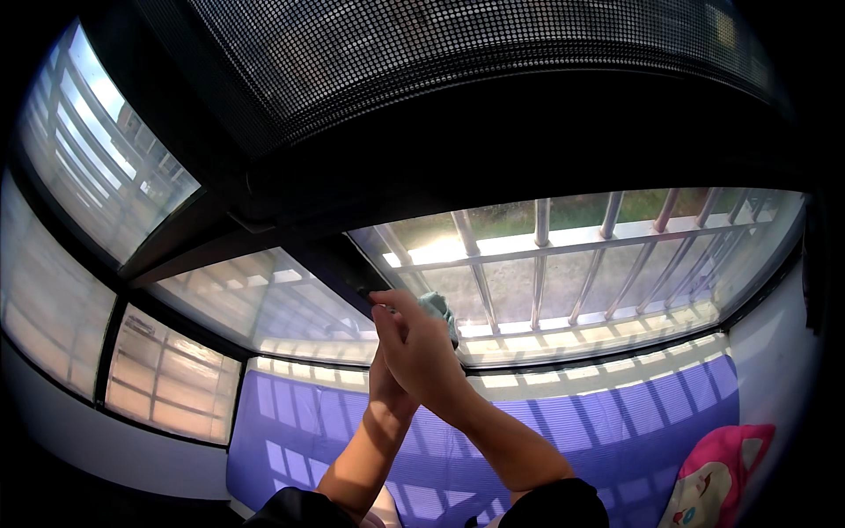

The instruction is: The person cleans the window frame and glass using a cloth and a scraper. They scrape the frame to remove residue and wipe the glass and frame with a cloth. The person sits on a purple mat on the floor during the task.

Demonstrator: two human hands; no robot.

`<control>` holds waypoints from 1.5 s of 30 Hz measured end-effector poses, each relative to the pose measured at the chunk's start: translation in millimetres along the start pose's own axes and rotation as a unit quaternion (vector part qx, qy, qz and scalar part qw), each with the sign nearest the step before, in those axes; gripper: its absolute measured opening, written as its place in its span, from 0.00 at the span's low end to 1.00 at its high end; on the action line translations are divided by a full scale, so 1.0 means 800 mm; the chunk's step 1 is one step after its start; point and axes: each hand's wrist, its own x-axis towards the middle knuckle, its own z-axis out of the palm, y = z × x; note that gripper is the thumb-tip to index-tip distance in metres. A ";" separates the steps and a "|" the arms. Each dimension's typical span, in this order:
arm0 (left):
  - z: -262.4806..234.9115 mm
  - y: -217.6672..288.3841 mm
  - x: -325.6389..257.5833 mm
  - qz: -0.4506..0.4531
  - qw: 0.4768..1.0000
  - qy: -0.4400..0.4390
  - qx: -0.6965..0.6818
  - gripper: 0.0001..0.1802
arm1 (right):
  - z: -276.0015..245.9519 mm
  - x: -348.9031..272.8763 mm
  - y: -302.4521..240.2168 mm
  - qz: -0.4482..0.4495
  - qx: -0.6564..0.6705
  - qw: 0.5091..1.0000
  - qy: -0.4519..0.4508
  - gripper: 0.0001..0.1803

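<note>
Two bare forearms rising from dark sleeves at the lower edge, crossed at the wrists. Right hand (pixel 414 343) in front, fingers pinched at the dark window frame (pixel 339 264), with a greyish-green cloth (pixel 437 308) bunched just behind the knuckles; held or merely touching, cannot tell. Left hand (pixel 385 387) mostly hidden behind the right wrist, grip unseen. Below both hands, a blue striped mat (pixel 616 414); far right and lower, a pink cushion (pixel 717 480). Beyond the fingertips, the glass pane (pixel 510 290), then pale metal bars (pixel 541 255) outside. Overhead, a dark mesh screen (pixel 422 62).
</note>
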 end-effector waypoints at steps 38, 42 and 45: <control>0.015 0.004 0.001 -0.061 0.988 0.015 -0.144 0.14 | 0.012 0.002 -0.008 -0.073 -0.061 0.995 0.013 0.10; 0.020 0.006 -0.001 -0.065 0.985 0.010 -0.160 0.14 | 0.010 0.005 -0.018 -0.064 -0.083 0.994 0.013 0.10; 0.018 0.008 -0.001 -0.072 0.981 0.009 -0.182 0.14 | 0.015 0.003 -0.006 -0.067 -0.079 0.994 0.013 0.10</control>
